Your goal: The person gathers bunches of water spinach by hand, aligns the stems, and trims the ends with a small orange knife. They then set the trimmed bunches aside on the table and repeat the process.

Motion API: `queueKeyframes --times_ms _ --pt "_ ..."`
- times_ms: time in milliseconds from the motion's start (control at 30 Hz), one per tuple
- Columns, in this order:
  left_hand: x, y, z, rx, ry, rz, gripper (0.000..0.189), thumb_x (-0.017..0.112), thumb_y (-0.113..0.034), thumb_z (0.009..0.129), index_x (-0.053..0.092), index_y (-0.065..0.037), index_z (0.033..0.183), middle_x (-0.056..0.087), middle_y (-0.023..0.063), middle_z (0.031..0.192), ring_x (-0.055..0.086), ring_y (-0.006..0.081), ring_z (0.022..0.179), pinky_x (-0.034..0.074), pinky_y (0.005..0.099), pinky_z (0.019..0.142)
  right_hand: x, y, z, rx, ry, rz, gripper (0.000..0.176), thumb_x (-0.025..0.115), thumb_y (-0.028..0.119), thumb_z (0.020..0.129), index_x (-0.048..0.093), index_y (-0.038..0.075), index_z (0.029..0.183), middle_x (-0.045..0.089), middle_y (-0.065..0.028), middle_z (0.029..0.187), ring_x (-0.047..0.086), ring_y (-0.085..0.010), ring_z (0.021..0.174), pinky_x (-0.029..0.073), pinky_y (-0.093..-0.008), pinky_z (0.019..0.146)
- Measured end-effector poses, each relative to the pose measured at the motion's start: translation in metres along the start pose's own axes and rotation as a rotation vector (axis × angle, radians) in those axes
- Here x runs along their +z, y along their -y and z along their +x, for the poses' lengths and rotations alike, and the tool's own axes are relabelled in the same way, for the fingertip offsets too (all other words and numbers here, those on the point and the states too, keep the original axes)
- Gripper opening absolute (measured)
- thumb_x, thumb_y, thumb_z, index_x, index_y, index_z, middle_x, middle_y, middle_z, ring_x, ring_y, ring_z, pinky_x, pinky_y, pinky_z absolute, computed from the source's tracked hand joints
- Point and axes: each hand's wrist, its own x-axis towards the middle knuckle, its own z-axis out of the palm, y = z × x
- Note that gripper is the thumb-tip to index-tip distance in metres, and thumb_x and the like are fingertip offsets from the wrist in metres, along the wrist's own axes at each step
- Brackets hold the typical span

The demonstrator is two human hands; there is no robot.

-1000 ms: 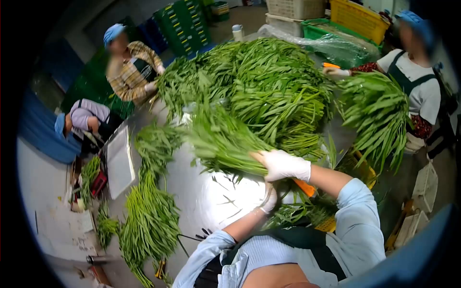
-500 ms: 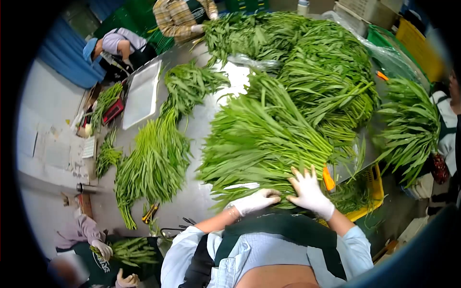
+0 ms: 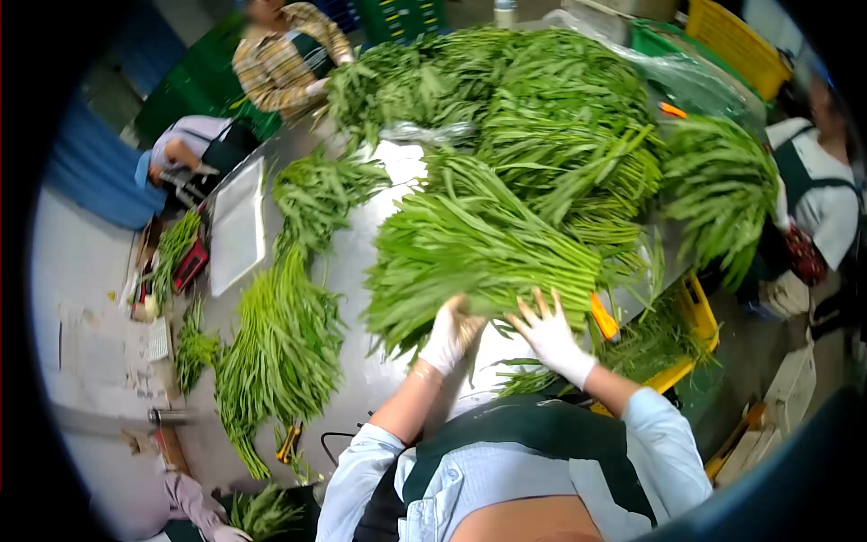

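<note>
A large pile of long-leaved green vegetables (image 3: 479, 248) lies in front of me, stems toward the right. My left hand (image 3: 454, 334), in a white glove, is at the pile's near edge by the leaves, thumb apart from the fingers; its fingertips are slightly blurred. My right hand (image 3: 553, 341), also gloved, rests with spread fingers against the near stems. Just right of it lies an orange-handled tool (image 3: 603, 317). A few loose stalks (image 3: 528, 378) lie on the metal table (image 3: 492, 352) below my right wrist.
More greens are heaped behind (image 3: 569, 117) and at left (image 3: 280, 348). A white tray (image 3: 239, 230) and a yellow-black cutter (image 3: 289, 444) lie leftward. A yellow crate (image 3: 700, 312) with scraps stands right. Co-workers surround the table; one at right holds a bunch (image 3: 722, 185).
Both hands have moved forward, away from my body, and the pile's near edge has shifted with them. Bare table now shows near me. My left hand has turned fingers-up. The view has shifted.
</note>
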Motion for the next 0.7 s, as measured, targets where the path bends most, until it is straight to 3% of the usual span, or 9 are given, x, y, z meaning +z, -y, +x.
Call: queueKeyframes --times_ms 133,200,233,267,333,433,467,633,700 --pt "0.003 -0.010 0.040 0.118 0.029 0.070 0.036 0.047 -0.020 0.090 0.037 0.005 0.114 0.043 0.0233 0.113 0.054 0.0366 0.095 0.051 0.0429 0.084 0.020 -0.030 0.033 0.064 -0.158 -0.092 0.047 0.052 0.014 0.076 0.049 0.016 0.123 0.039 -0.0143 0.135 0.029 -0.0409 0.129 0.015 -0.0593 0.105" --pt "-0.008 -0.010 0.035 0.122 0.010 0.270 0.036 0.046 -0.021 0.090 0.038 0.004 0.115 0.045 0.0218 0.112 0.054 0.0351 0.095 0.052 0.0406 0.084 0.002 -0.022 0.028 0.077 -0.094 -0.041 0.045 0.054 0.017 0.076 0.051 0.018 0.121 0.041 -0.0143 0.134 0.031 -0.0400 0.127 0.018 -0.0594 0.104" --pt "-0.007 -0.007 0.022 0.127 -0.057 0.329 0.036 0.046 -0.021 0.091 0.038 0.003 0.116 0.046 0.0199 0.110 0.054 0.0319 0.094 0.051 0.0379 0.082 -0.015 -0.013 0.024 0.073 -0.061 -0.011 0.045 0.055 0.019 0.076 0.052 0.018 0.121 0.042 -0.0142 0.133 0.032 -0.0396 0.126 0.019 -0.0594 0.103" --pt "0.002 0.000 0.000 0.123 -0.158 0.377 0.036 0.046 -0.021 0.091 0.038 0.003 0.117 0.047 0.0179 0.109 0.055 0.0288 0.094 0.051 0.0351 0.080 -0.029 -0.002 0.014 0.065 -0.155 0.102 0.043 0.056 0.016 0.074 0.055 0.018 0.117 0.045 -0.0141 0.129 0.036 -0.0386 0.123 0.020 -0.0596 0.103" --pt "0.011 0.012 -0.040 0.106 -0.275 0.444 0.036 0.045 -0.021 0.092 0.039 0.002 0.119 0.049 0.0141 0.106 0.055 0.0225 0.092 0.051 0.0296 0.077 -0.034 0.012 -0.012 -0.083 -0.165 0.268 0.040 0.061 0.016 0.072 0.057 0.017 0.112 0.048 -0.0124 0.124 0.041 -0.0347 0.118 0.026 -0.0539 0.102" --pt "0.006 0.029 -0.076 0.219 -0.192 0.614 0.035 0.051 -0.013 0.087 0.043 0.002 0.118 0.053 0.0103 0.100 0.055 0.0196 0.090 0.048 0.0274 0.081 -0.027 0.024 -0.043 -0.274 -0.073 0.361 0.031 0.065 0.020 0.071 0.062 0.016 0.102 0.054 -0.0090 0.111 0.049 -0.0270 0.108 0.035 -0.0460 0.096" --pt "0.007 0.034 -0.085 0.270 -0.164 0.702 0.035 0.053 -0.010 0.085 0.045 0.002 0.117 0.055 0.0094 0.097 0.055 0.0194 0.089 0.047 0.0270 0.083 -0.011 0.020 -0.054 -0.259 -0.111 0.425 0.022 0.065 0.020 0.072 0.062 0.014 0.093 0.057 -0.0074 0.099 0.053 -0.0257 0.097 0.039 -0.0425 0.089" --pt "-0.041 0.057 -0.084 0.354 -0.063 0.958 0.037 0.055 -0.011 0.085 0.049 0.005 0.118 0.058 0.0124 0.105 0.055 0.0162 0.096 0.045 0.0279 0.086 -0.008 -0.026 -0.117 0.117 -0.130 0.417 0.011 0.064 0.017 0.072 0.058 0.008 0.072 0.057 -0.0077 0.077 0.057 -0.0286 0.076 0.045 -0.0411 0.069" --pt "-0.018 0.056 -0.100 0.319 0.002 1.331 0.036 0.056 -0.012 0.085 0.049 0.003 0.117 0.058 0.0136 0.107 0.056 0.0179 0.099 0.044 0.0283 0.087 -0.012 -0.046 -0.154 0.344 0.218 0.330 0.011 0.061 0.015 0.073 0.062 0.005 0.078 0.059 -0.0122 0.077 0.056 -0.0324 0.073 0.045 -0.0427 0.068"
